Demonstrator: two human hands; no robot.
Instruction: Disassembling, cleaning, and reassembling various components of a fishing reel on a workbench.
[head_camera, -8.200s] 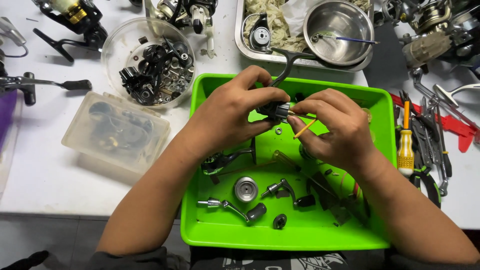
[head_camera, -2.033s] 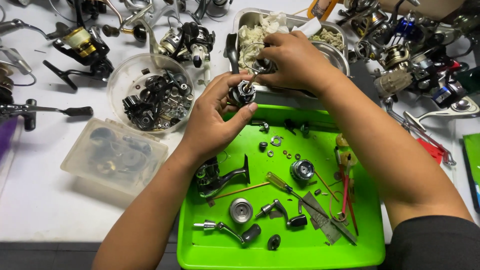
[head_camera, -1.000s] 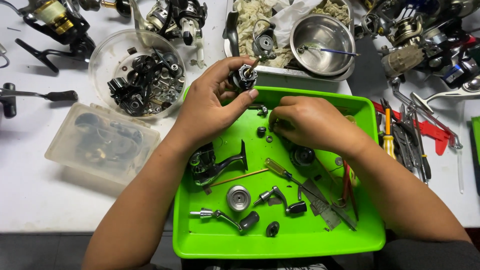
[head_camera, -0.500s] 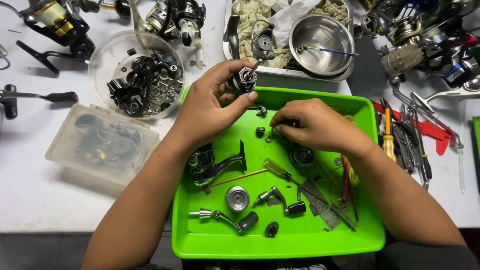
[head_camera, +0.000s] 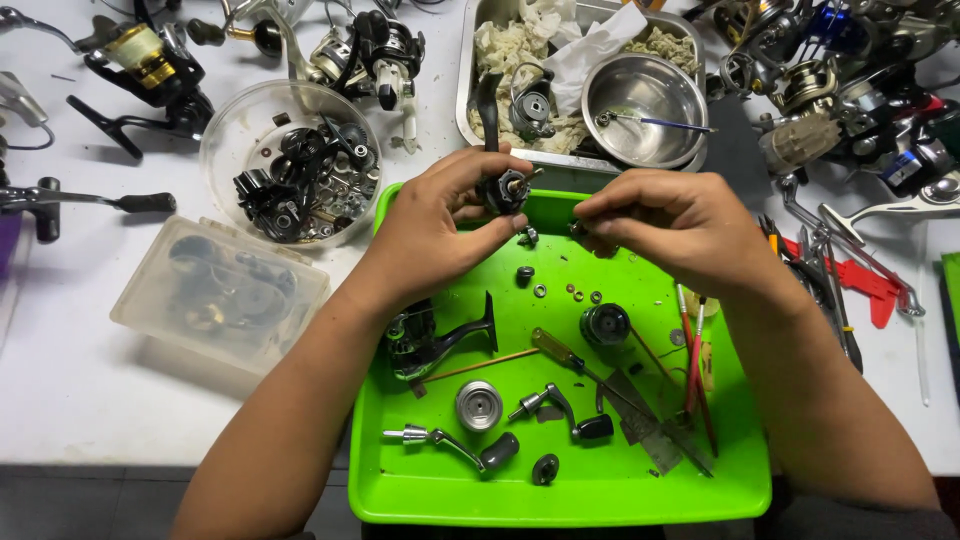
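Near edge: green tray on the white counter, holding loose reel parts. Front row I see a silver handle with dark knob, a small dark cap, a silver spool and a second handle. Mid tray: black reel body with its foot sticking up, a thin wooden stick, a screwdriver with amber grip, a black round part, red-handled tools along the right side. Small washers scattered just below the hands.

Left hand is clamped around a small black rotor part, held over the tray's far rim, shaft end pointing toward the right hand. Right hand has fingertips pinched together on something tiny; I can't make out what. The hands are near each other, not touching.

Left of tray: clear rectangular plastic box with lid on, dark parts showing blurred through it. Behind it, a clear round tub full of black and metal bits.

Far side: steel pan with rags, a reel piece and a steel bowl with a brush inside. Whole reels crowd the far left and far right. Red tool lies right of tray.
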